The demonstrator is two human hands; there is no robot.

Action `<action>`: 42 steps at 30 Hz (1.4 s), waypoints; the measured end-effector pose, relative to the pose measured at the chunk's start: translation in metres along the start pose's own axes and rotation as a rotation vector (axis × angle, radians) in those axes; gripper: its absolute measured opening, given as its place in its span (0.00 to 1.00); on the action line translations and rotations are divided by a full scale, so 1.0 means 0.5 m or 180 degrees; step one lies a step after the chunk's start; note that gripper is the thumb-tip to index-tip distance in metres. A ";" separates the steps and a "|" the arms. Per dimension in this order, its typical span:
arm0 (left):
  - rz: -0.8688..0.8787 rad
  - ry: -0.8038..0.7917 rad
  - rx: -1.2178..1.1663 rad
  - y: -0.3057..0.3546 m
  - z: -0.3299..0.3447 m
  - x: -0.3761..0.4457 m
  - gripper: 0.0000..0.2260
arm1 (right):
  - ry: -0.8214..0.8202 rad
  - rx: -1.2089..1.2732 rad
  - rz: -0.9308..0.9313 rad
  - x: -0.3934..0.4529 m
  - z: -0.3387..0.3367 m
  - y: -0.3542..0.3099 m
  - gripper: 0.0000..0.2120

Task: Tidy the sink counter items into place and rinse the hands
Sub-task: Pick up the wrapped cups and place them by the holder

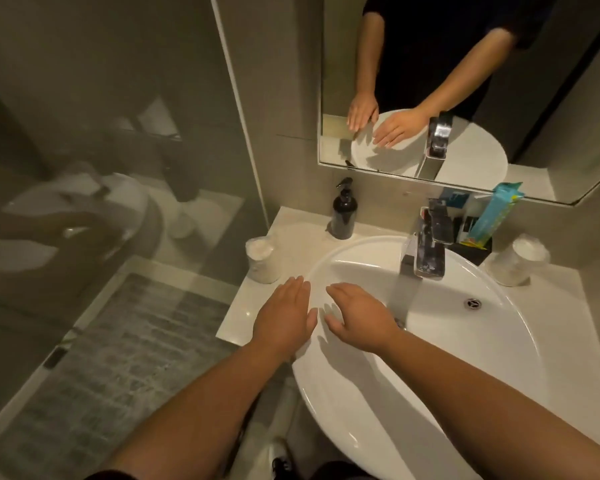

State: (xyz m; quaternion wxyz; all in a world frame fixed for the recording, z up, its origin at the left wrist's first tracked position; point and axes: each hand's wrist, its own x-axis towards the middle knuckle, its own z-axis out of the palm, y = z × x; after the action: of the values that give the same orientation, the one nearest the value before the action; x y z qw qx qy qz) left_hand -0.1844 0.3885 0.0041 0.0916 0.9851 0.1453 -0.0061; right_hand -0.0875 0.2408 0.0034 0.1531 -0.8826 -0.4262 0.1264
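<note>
Both hands are hovering over the left half of the white oval ceramic basin (499, 358), fingers straight and spread, holding nothing. The left hand (286, 315) is sitting over the basin's left rim; the right hand (359, 318) is just beside it, nearer the water stream (404, 296) that is falling from the chrome square tap (426, 251).

Neither hand seems to be under the stream, so the rinse is probably not yet complete.

A likely risk is splashing: water striking a flat palm could spray over the basin's rim onto the pale surface (291, 230), wetting the black pump bottle (343, 213) behind the basin.

The fingers of both hands are pointing away from the person, toward the basin's back-left, with each hand's long axis following its forearm.
</note>
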 end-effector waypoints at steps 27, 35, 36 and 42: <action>-0.0190 -0.0274 -0.1984 -0.322 -0.013 0.198 0.22 | -0.0102 0.1138 0.0613 0.342 0.061 -0.159 0.23; -0.0134 0.0017 -0.2188 -0.303 -0.065 0.184 0.19 | 0.0172 0.1153 0.0397 0.324 -0.011 -0.177 0.25; -0.0095 0.0088 -0.2182 -0.295 -0.082 0.184 0.19 | 0.0253 0.1143 0.0385 0.318 -0.029 -0.180 0.25; 0.0240 0.0317 -0.2074 -0.215 -0.175 0.163 0.19 | 0.0679 0.1001 0.0472 0.236 -0.126 -0.172 0.24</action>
State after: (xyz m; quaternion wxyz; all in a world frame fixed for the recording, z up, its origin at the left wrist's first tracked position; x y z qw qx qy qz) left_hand -0.1386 0.5285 0.0676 0.3948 0.9078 0.1074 0.0923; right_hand -0.0553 0.3749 0.0830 0.3235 -0.8851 -0.3165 0.1081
